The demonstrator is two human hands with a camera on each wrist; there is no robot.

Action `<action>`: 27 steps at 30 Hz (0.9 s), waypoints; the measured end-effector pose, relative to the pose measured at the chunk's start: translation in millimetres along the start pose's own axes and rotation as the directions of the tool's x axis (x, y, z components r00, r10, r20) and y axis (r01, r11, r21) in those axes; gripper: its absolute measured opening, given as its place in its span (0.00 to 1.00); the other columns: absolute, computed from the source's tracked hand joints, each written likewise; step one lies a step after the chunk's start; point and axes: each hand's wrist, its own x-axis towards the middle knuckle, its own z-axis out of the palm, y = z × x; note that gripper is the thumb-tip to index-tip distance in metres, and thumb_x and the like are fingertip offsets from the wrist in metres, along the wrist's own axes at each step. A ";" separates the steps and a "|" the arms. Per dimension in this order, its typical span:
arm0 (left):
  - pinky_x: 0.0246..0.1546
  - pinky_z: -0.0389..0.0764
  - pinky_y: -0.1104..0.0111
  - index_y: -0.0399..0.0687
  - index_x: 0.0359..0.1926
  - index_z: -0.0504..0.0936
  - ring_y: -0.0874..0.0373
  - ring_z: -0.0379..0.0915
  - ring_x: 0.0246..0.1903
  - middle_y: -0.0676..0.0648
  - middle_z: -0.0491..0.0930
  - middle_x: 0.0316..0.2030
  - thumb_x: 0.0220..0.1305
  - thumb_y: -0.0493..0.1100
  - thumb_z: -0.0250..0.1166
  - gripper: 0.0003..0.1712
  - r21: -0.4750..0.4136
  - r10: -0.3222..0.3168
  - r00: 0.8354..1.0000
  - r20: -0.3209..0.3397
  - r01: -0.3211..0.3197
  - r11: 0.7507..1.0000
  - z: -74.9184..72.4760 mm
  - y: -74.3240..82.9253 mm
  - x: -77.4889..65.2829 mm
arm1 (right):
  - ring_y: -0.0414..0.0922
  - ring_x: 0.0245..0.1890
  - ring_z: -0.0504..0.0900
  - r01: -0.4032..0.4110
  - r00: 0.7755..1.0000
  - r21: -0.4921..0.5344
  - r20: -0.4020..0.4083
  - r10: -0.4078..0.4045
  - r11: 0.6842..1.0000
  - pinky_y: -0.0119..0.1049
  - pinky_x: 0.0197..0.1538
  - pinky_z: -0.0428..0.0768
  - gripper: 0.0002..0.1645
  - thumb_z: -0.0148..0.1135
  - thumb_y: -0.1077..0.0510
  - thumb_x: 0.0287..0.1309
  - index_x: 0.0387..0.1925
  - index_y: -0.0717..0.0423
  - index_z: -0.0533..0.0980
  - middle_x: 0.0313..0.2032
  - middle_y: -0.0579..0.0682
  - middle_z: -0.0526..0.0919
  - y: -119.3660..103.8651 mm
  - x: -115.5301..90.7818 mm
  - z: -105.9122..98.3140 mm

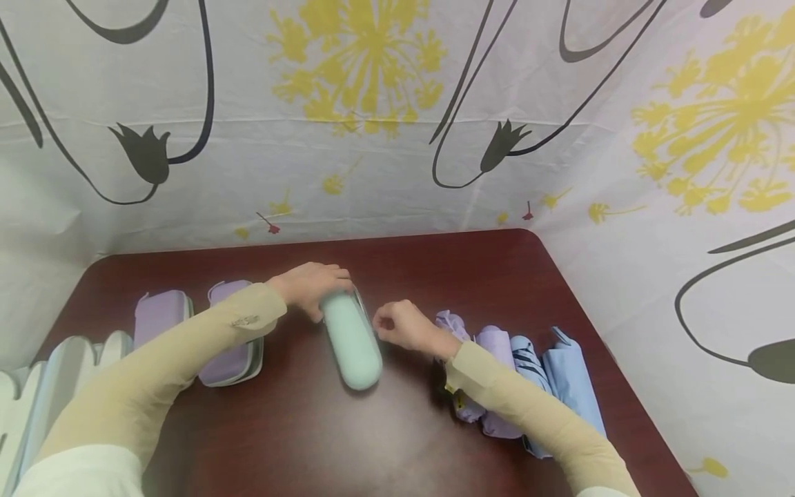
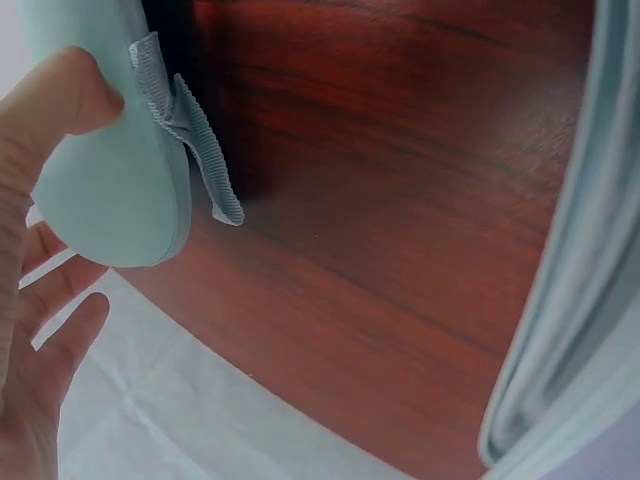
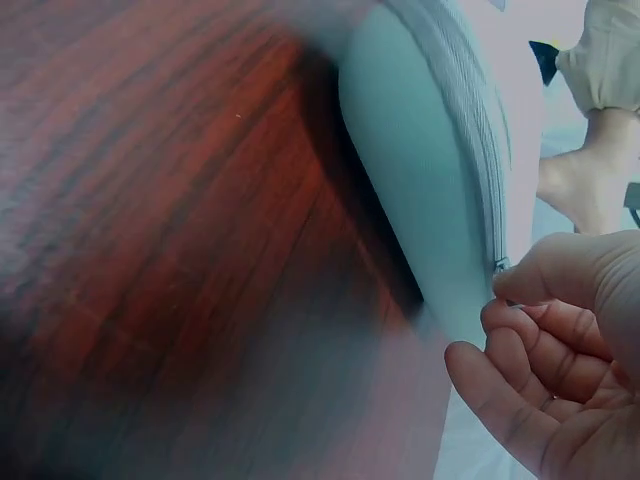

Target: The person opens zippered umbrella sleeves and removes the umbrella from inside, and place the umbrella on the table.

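A long, rounded mint-green zip case (image 1: 352, 338) lies near the table's middle, its far end under my left hand (image 1: 312, 286). In the left wrist view the thumb (image 2: 75, 95) presses on the case, the fingers reach round its other side, and a grey fabric loop (image 2: 190, 130) sticks out from the edge. Beside the case's right side is my right hand (image 1: 406, 326). Its thumb and forefinger pinch the small zipper pull (image 3: 502, 268) at the end of the grey zip (image 3: 470, 110) in the right wrist view; the other fingers curl loosely.
Two purple zip cases (image 1: 160, 316) stand left of centre, partly behind the left sleeve. Pale rounded objects (image 1: 65, 366) line the left edge. To the right lie folded umbrellas, purple (image 1: 497, 345) and blue (image 1: 574, 376), partly under the right forearm. Patterned cloth (image 1: 373, 179) hangs behind the table.
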 end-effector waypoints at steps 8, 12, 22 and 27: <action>0.35 0.75 0.60 0.49 0.46 0.76 0.55 0.68 0.41 0.50 0.72 0.42 0.23 0.47 0.75 0.38 -0.058 -0.049 0.993 -0.104 0.043 0.997 14.1 -3.4 -14.7 | 0.38 0.26 0.75 0.035 0.999 -0.059 0.009 -0.035 0.998 0.27 0.32 0.75 0.05 0.62 0.67 0.44 0.24 0.54 0.78 0.24 0.45 0.78 0.7 -15.1 -5.7; 0.33 0.76 0.62 0.46 0.45 0.76 0.55 0.67 0.40 0.50 0.73 0.41 0.21 0.50 0.75 0.39 -0.078 -0.085 0.987 -0.135 0.075 0.994 21.2 -4.4 -19.8 | 0.40 0.26 0.75 0.056 0.998 -0.083 -0.008 -0.057 0.995 0.29 0.31 0.75 0.05 0.63 0.67 0.44 0.23 0.55 0.78 0.25 0.46 0.79 1.6 -21.9 -10.2; 0.33 0.74 0.65 0.47 0.43 0.77 0.58 0.67 0.38 0.52 0.75 0.39 0.23 0.52 0.75 0.37 -0.096 -0.152 0.982 -0.115 0.141 0.985 23.6 -1.6 -17.9 | 0.38 0.22 0.72 0.002 1.000 -0.128 -0.030 -0.005 0.992 0.28 0.27 0.72 0.04 0.63 0.67 0.44 0.23 0.56 0.78 0.24 0.46 0.79 3.7 -30.5 -18.0; 0.34 0.74 0.64 0.45 0.41 0.77 0.57 0.67 0.36 0.51 0.75 0.37 0.25 0.52 0.74 0.35 -0.118 -0.165 0.978 -0.131 0.150 0.982 22.9 1.8 -17.8 | 0.36 0.22 0.71 -0.051 0.998 -0.124 -0.035 0.047 0.991 0.27 0.26 0.71 0.04 0.62 0.67 0.44 0.23 0.55 0.78 0.23 0.45 0.78 5.9 -32.9 -20.9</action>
